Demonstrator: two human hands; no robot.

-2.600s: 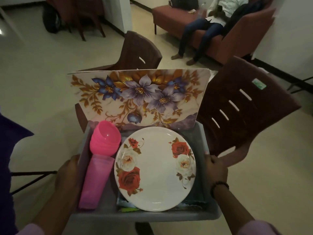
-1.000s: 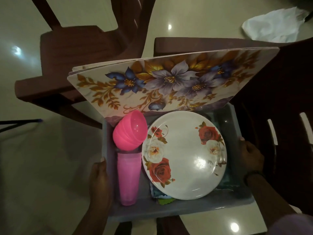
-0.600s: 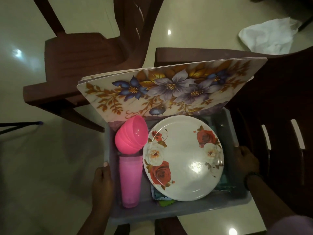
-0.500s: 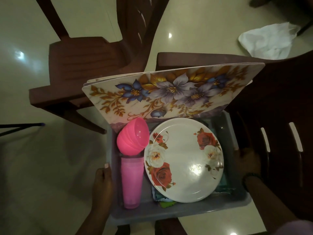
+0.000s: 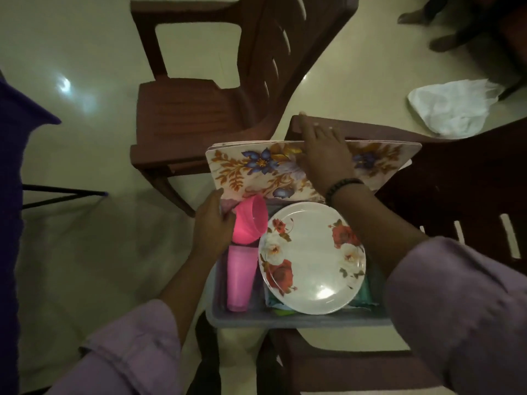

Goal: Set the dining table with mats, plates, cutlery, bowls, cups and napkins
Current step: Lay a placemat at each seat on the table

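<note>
- The grey tub (image 5: 285,319) is sitting on the seat of a brown chair (image 5: 356,363), and everything for the table is still packed in it; nothing is laid out yet.
- The floral mats (image 5: 251,169) are standing on edge at the tub's far end, leaning toward the plate. These look like the first things coming out, and they should be lifted straight up so the bottom edge is clearing the tub wall without dragging the bowls.
- The rose-patterned plate (image 5: 312,260) is lying tilted in the tub's middle, just behind the mats.
- The right hand (image 5: 325,155) is reaching over the mats' top edge, fingers extended and a little spread over the far side; whether they are hooking the edge I cannot tell.
- The left hand (image 5: 212,226) is gripping the mats' near-left lower corner, thumb on the printed face, fingers curling behind.
- The pink bowls (image 5: 252,220) are tipping against that hand at the tub's left, above the pink cups (image 5: 239,277); steadying them is worthwhile.
</note>
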